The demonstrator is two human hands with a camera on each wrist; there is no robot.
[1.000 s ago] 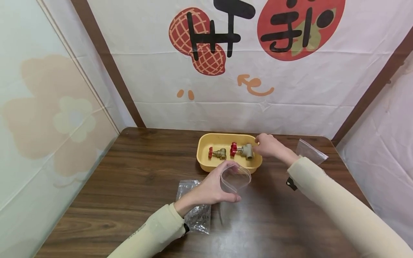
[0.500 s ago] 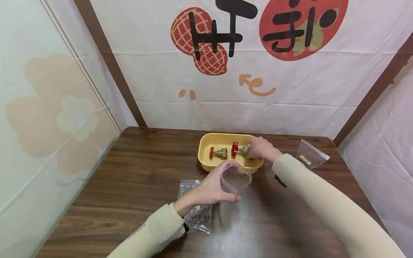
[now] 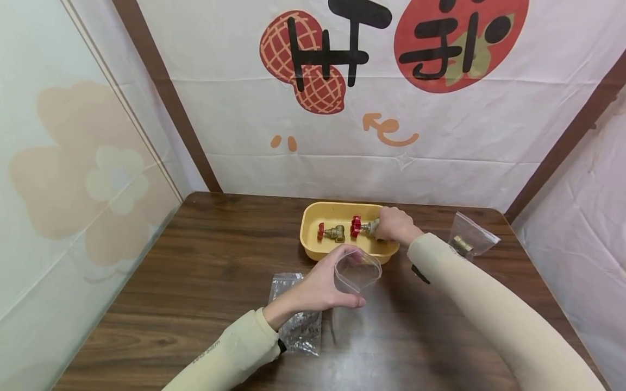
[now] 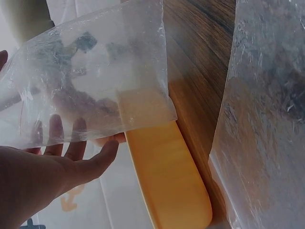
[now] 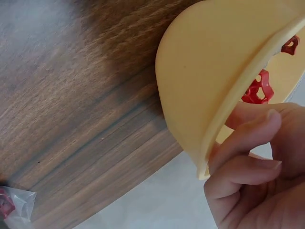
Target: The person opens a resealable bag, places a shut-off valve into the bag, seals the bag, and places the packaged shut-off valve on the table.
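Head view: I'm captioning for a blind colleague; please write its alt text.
A person's left hand holds a clear bag open in front of a yellow tub, where the right hand is at one of two red-handled valves. On the table are another bag and, at right, a third bag holding a brass part.

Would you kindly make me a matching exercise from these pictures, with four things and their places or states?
Things
1. left hand
2. right hand
3. smaller valve
4. filled bag

Places and states (head view)
A. at the larger valve, in the right end of the yellow tub
B. on the table, right of the tub
C. holding a clear bag open
D. lying in the tub's left half

Right pairs: 1-C, 2-A, 3-D, 4-B
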